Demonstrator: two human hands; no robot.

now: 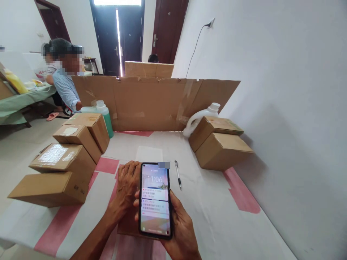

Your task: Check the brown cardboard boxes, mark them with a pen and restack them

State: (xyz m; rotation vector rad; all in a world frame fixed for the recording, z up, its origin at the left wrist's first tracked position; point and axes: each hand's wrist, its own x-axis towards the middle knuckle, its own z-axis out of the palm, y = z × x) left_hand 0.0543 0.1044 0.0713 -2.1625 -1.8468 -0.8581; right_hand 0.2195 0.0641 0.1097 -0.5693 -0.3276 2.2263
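My right hand (pixel 181 227) holds a black phone (pixel 155 200) upright, its lit screen showing a clock and several notifications. My left hand (pixel 127 187) rests palm down on a flat brown cardboard piece (pixel 127 225) lying on the white and pink table cover (pixel 214 213), touching the phone's left edge. A pen (pixel 178 174) lies on the cover just right of the phone, apart from both hands.
Several cardboard boxes (pixel 65 159) are stacked at the left, two more boxes (pixel 221 144) at the right by the wall. A cardboard screen (pixel 154 103) stands behind, with a green bottle (pixel 106 117) and a white jug (pixel 199 117). A seated person (pixel 66 79) works at the far left.
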